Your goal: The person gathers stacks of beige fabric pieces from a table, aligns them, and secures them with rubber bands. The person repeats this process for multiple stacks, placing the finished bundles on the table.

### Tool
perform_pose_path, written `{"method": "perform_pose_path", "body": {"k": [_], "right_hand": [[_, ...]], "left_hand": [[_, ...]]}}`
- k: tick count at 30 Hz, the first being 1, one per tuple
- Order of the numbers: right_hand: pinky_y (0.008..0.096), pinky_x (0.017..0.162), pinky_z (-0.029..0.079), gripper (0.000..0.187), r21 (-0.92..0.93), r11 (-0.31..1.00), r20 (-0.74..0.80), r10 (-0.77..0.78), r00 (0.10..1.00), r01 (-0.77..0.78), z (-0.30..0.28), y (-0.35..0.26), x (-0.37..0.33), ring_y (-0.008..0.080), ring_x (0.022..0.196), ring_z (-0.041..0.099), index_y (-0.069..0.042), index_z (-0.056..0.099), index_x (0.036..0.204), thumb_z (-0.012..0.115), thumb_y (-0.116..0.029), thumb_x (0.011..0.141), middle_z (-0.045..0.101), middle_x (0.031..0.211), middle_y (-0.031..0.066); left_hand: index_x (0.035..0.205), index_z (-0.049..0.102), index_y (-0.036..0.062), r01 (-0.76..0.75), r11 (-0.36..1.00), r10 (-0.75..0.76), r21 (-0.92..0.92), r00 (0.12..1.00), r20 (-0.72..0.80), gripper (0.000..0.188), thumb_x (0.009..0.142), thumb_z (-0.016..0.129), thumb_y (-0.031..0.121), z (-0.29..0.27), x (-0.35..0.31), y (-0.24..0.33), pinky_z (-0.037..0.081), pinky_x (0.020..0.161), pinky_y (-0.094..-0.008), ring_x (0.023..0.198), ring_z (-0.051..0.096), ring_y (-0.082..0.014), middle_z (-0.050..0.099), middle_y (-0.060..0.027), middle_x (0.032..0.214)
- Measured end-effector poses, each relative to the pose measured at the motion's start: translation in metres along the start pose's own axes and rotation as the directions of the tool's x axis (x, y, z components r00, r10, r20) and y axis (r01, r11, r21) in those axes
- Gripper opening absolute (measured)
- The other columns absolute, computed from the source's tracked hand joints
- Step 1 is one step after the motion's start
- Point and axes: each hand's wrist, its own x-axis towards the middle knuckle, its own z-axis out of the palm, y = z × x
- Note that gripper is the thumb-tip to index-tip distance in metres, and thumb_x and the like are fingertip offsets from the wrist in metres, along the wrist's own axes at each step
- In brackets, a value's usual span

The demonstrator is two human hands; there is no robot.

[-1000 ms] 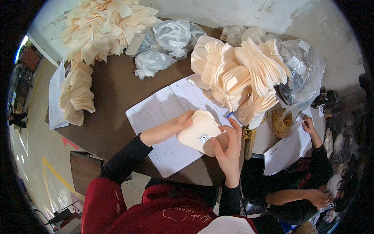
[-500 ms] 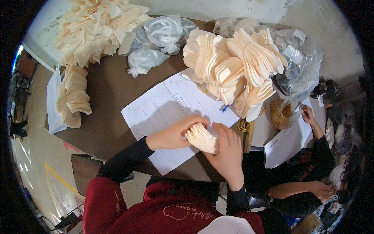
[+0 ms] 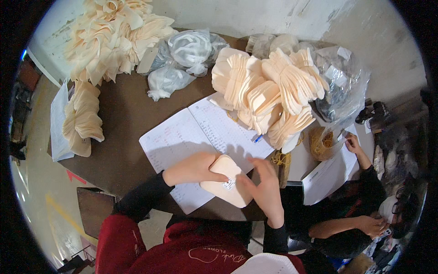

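Over the open notebook [image 3: 157, 137], my left hand [image 3: 194, 169] grips a stack of cream shoe insoles [image 3: 224, 194], its thumb across the top piece. That broad face is turned up and shows a small printed mark. At the stack's right edge is my right hand [image 3: 267, 189], fingers spread and slightly blurred. Its thumb lies over the edge near the mark; whether it presses there I cannot tell. Just beyond the notebook, bundles of similar insoles [image 3: 260, 86] are piled. A blue pen [image 3: 259, 138] lies on the right page.
More cream pieces form a tall heap [image 3: 114, 41] at the back left, with another bundle [image 3: 83, 118] below it. Clear bags [image 3: 189, 50] stand at the back. On the right are a bag of yellow rubber bands [image 3: 321, 144] and a co-worker's hand [image 3: 352, 144] on papers [image 3: 331, 176].
The stack has turned from showing its layered edges to showing its flat top face with the mark. My right hand has loosened from around it. The view has shifted slightly.
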Motion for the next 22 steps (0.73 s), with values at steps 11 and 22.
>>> {"method": "perform_pose_path", "body": {"k": [11,22], "right_hand": [[0.0494,0.105,0.038,0.087,-0.516,0.834,-0.409,-0.441,0.799,0.196,-0.076,-0.012,0.128,0.0429,0.130,0.037,-0.008,0.040,0.140,0.082,-0.008,0.063,0.035,0.142,0.0206],[0.0505,0.097,0.045,0.078,-0.648,0.676,-0.429,-0.704,0.565,0.351,-0.033,-0.041,0.120,0.0405,0.118,0.050,-0.017,0.051,0.136,0.074,-0.004,0.063,0.053,0.126,0.0131]], "left_hand": [[0.119,0.060,-0.0022,-0.022,0.979,0.040,0.202,0.996,-0.084,0.063,0.081,0.073,0.046,0.010,-0.005,-0.001,0.052,0.081,-0.0387,0.093,0.067,-0.0355,0.068,-0.0233,0.102],[0.143,0.041,0.0127,-0.316,0.550,-0.022,-0.773,0.920,-0.392,0.057,0.098,0.054,0.044,-0.052,-0.016,-0.021,0.045,0.102,-0.0374,0.118,0.057,-0.0222,0.058,-0.0090,0.133]]}}
